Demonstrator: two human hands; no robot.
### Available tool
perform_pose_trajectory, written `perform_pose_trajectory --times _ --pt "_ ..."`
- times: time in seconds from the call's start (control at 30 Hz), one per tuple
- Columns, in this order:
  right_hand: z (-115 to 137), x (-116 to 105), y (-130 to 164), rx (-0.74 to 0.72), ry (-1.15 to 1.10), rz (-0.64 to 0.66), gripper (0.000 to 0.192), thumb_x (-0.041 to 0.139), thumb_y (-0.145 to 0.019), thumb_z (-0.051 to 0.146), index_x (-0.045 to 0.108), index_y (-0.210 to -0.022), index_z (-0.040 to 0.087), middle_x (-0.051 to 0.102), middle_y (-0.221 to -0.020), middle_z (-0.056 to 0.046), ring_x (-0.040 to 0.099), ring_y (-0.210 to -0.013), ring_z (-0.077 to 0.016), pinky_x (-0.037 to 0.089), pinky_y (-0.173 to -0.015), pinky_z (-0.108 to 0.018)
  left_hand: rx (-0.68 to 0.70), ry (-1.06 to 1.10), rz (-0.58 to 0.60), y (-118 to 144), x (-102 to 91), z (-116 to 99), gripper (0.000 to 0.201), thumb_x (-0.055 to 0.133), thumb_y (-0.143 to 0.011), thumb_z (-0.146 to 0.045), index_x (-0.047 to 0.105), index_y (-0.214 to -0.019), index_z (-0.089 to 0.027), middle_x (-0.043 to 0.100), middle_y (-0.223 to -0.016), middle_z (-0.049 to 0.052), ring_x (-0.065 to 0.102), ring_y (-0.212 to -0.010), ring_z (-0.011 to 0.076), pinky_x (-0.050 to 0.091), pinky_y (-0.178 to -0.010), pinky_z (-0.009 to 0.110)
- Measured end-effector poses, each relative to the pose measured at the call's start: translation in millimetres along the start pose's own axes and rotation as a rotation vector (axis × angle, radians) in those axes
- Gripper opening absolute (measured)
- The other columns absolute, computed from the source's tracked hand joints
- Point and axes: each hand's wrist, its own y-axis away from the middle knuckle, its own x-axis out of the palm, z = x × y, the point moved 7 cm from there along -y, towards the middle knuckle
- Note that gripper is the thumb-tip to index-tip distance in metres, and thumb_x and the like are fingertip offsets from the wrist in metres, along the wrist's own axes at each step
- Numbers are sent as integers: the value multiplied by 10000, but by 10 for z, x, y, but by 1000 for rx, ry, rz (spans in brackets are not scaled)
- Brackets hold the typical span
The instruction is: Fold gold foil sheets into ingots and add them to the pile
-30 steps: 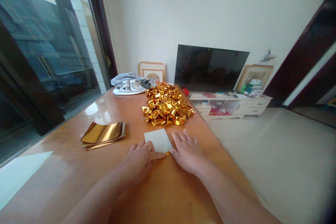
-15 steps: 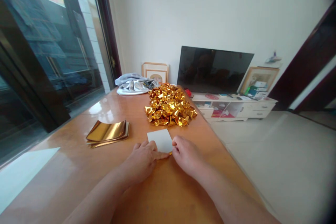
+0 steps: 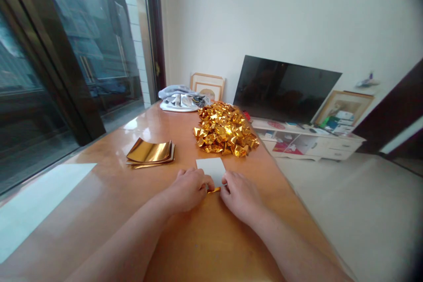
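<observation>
A sheet of gold foil paper [image 3: 211, 168] lies white side up on the wooden table, its near edge folded over into a narrow gold strip. My left hand [image 3: 192, 188] has its fingers curled closed on the left end of that fold. At the right end, my right hand [image 3: 240, 194] pinches the same edge between thumb and fingers. Left of the sheet lies a stack of gold foil paper [image 3: 150, 152], gold face up. Beyond the sheet, a heap of folded gold foil pieces [image 3: 224, 130] covers the table's far right part.
Bundled grey cloth [image 3: 181, 98] sits at the table's far end. A pale sheet [image 3: 49, 198] lies along the left side. The table's right edge drops to the floor. A television [image 3: 284, 90] and a white cabinet [image 3: 333, 143] stand beyond.
My left hand's stretched forefinger has drawn back and curled, so more of the gold fold shows between my hands. The whole view has shifted, with things appearing farther right.
</observation>
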Motion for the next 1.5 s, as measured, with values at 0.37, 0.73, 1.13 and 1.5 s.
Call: perform_pose_trajectory --times 0.37,0.73,1.13,1.5 --pt "10 117 -24 34 -123 45 20 545 -841 218 539 -823 226 628 -787 12 534 -712 -143 213 -581 -281 -43 23 -2 -3 4 82 322 490 -790 -189 747 -900 -348 735 -909 1 611 -947 251 372 -808 389" --pt "72 61 -17 58 10 46 70 585 -837 300 549 -827 240 644 -783 16 537 -700 -154 207 -572 -281 -68 50 61 -6 15 120 350 525 -751 -177 769 -932 -352 763 -969 1 633 -978 251 386 -849 392" --pt "128 62 -9 59 55 43 138 588 -839 360 528 -886 245 672 -839 4 591 -749 -171 225 -574 -285 -151 116 115 -11 3 206 265 583 -700 -207 768 -842 -331 767 -858 -41 668 -883 216 411 -844 372" --pt "156 77 -34 122 65 77 242 584 -835 475 530 -915 253 704 -883 -16 645 -806 -203 256 -573 -292 -192 104 121 -14 -22 264 259 549 -734 -231 771 -847 -304 765 -888 -12 669 -890 222 449 -826 332"
